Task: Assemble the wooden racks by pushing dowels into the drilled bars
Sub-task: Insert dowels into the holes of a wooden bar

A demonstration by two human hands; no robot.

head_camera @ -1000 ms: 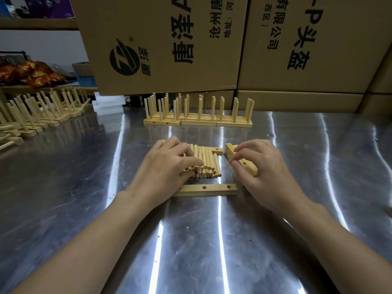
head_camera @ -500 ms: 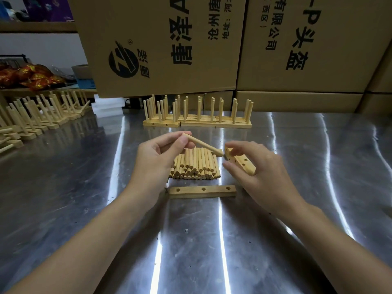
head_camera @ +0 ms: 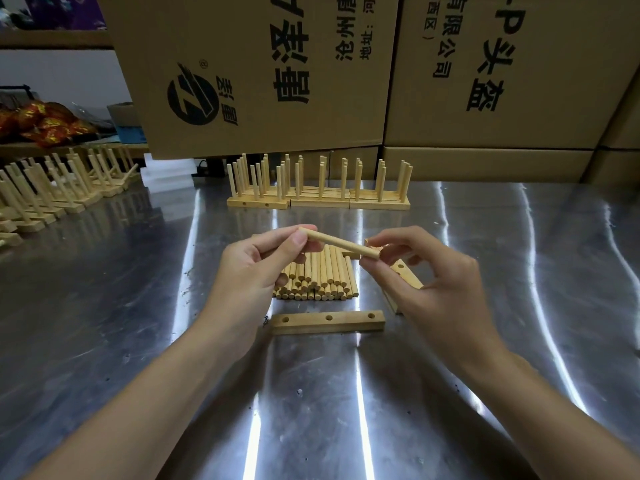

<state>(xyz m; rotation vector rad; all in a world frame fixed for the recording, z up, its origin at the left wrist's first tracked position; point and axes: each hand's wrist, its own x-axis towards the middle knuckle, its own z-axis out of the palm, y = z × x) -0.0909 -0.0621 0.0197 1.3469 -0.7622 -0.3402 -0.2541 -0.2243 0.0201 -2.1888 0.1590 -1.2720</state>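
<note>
Above the steel table [head_camera: 104, 323]: one dowel meeting a drilled bar

Above the loose pile of dowels [head_camera: 318, 277] at mid-table, left hand [head_camera: 249, 271] with thumb and forefinger pinched on the left end of a single dowel [head_camera: 337, 242], held off the surface and sloping down to the right. Right hand [head_camera: 443, 285] curled round a held bar [head_camera: 407, 275], forefinger over its top end, thumb beneath. Bar tilted, far end up, near end low by the table, contact there not clear. Right tip of the dowel at the bar's upper end; seated in a hole or not, impossible to tell. Just nearer than the pile, flat on the metal, a second bar [head_camera: 328, 321] with three holes showing, untouched by either hand. Farther back, a row of finished racks [head_camera: 318, 192] standing upright in front of large cardboard boxes [head_camera: 277, 64]. Off to the left, more racks [head_camera: 52, 192] in a slanting line, red packets [head_camera: 41, 123] behind them
</note>
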